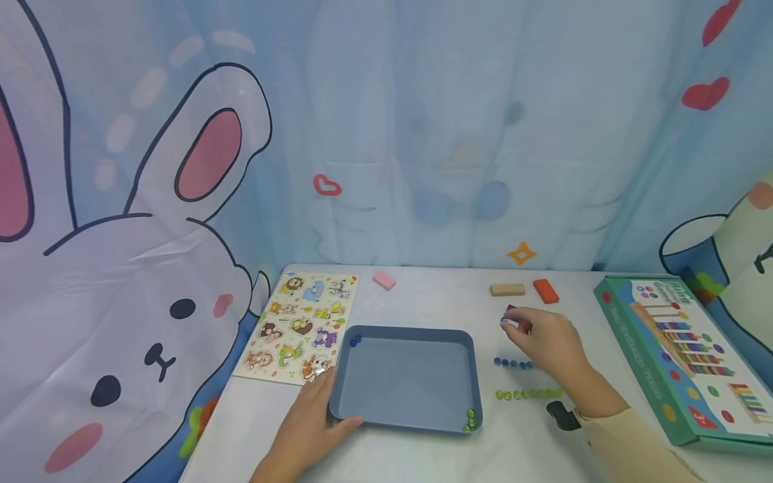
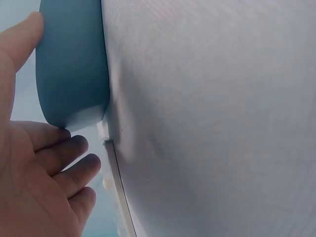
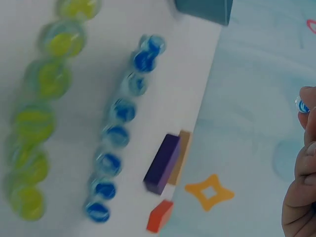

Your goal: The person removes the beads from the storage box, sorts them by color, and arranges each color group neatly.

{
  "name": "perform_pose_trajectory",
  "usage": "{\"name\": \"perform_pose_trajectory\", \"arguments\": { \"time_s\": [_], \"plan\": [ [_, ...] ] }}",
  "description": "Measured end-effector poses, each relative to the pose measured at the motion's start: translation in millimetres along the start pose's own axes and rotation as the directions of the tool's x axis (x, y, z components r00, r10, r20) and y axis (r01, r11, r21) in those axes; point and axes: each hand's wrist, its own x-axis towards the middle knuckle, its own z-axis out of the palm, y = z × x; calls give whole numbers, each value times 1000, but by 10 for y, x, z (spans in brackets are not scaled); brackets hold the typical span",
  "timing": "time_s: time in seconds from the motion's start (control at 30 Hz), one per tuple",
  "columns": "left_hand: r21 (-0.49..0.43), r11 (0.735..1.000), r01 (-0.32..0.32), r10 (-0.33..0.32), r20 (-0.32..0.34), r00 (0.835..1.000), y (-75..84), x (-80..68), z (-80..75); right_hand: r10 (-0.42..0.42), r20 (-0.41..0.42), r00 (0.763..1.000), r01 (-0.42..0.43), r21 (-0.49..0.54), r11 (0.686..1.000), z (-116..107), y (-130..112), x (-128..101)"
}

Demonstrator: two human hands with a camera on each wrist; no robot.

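My left hand holds the near left corner of a blue-grey tray, thumb along the near wall and fingers by the left wall. In the left wrist view the tray's outer wall lies between thumb and fingers. Dark blue marbles sit in the tray's far left corner, green marbles in its near right corner. Right of the tray, my right hand is raised, pinching a clear and blue marble between thumb and fingertips. Below it run a row of blue marbles and a row of yellow-green marbles.
A purple block, a wooden block and a red block lie behind the right hand. Left are an animal puzzle board and a pink block. A green game box borders the right side.
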Motion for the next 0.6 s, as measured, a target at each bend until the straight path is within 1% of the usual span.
{"name": "perform_pose_trajectory", "arguments": {
  "time_s": [0.13, 0.37, 0.47, 0.6],
  "plan": [
    [-3, 1000, 4, -4, 4, 1000, 3, -5, -6, 59, -8, 998, -59, -10, 998, -58, 182, -117],
    [-5, 1000, 7, -7, 12, 1000, 6, 1, -9, 82, -45, 996, -85, -56, 995, -87, 578, -292],
    [-9, 1000, 9, -9, 9, 1000, 4, 1, -13, 116, -19, 993, -117, -63, 991, -84, 704, -360],
    [-10, 1000, 12, -12, 10, 1000, -9, -3, -4, 167, 49, 985, -163, -78, 984, -81, 829, -450]
  ]
}}
